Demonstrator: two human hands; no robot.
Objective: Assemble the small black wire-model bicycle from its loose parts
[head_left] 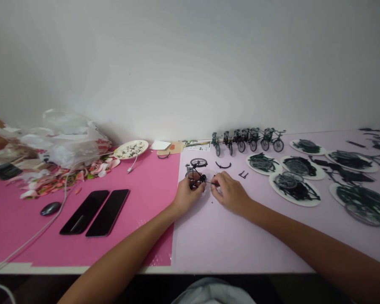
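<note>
In the head view, my left hand (187, 196) grips a small black model bicycle (194, 171), partly assembled, with a wheel pointing up. My right hand (228, 192) is just to its right, fingertips pinched on a thin rod-like piece (211, 183) that reaches toward the bicycle; what it is cannot be made out. Behind my hands lie a curved black part (223, 165) and a small black forked part (243, 174). A tiny dark piece (212, 202) rests on the pale sheet between my hands.
Several finished model bicycles (253, 139) stand along the wall. White plates (316, 202) of dark parts fill the right side. At left are two phones (107, 213), a mouse (50, 208), a cable (65, 185), a plastic bag (66, 143) and a plate of small pieces (131, 149).
</note>
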